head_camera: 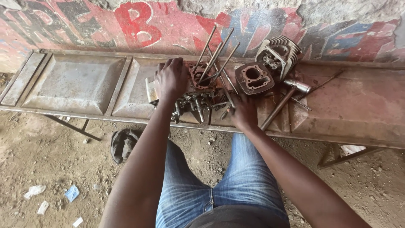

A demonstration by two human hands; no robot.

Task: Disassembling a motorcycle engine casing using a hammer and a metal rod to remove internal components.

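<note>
— Hands? Where?
— Left hand [170,79] lies palm-down, fingers spread, steadying the rusty studded engine block [201,76]; right hand [243,112] rests curled over small metal parts [195,105] on the dented steel counter [76,82], grip unclear.

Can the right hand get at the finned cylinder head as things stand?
Probably yes. The right hand rests just below the cylinder block; the cylinder head lies uncovered beyond it, so reaching over the block looks free.
</note>
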